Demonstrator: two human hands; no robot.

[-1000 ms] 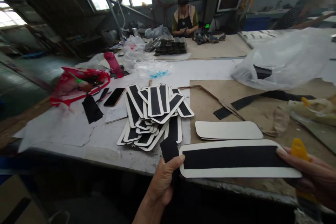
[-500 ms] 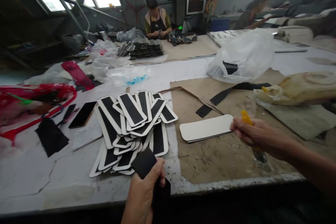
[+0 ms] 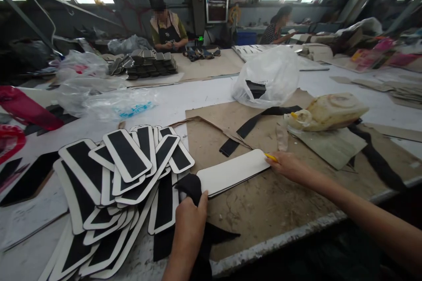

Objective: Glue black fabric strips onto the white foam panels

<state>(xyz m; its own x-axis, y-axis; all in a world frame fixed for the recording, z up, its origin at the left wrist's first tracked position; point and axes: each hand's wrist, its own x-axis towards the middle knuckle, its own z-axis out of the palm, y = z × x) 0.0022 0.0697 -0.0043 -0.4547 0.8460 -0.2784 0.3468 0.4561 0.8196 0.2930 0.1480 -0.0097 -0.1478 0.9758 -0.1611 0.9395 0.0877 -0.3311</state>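
- left hand: clenched around a black fabric strip, at the near edge of the surface.
- right hand: grasping a yellow tool, its fingertips at the right end of the blank white panel.
- blank white panel: flat on brown cardboard, just right of the pile of finished panels.
- risk: the limp strip may go down skewed or wrinkled on the panel.
- risk: the fanned pile, touching the left hand, may slide if nudged.
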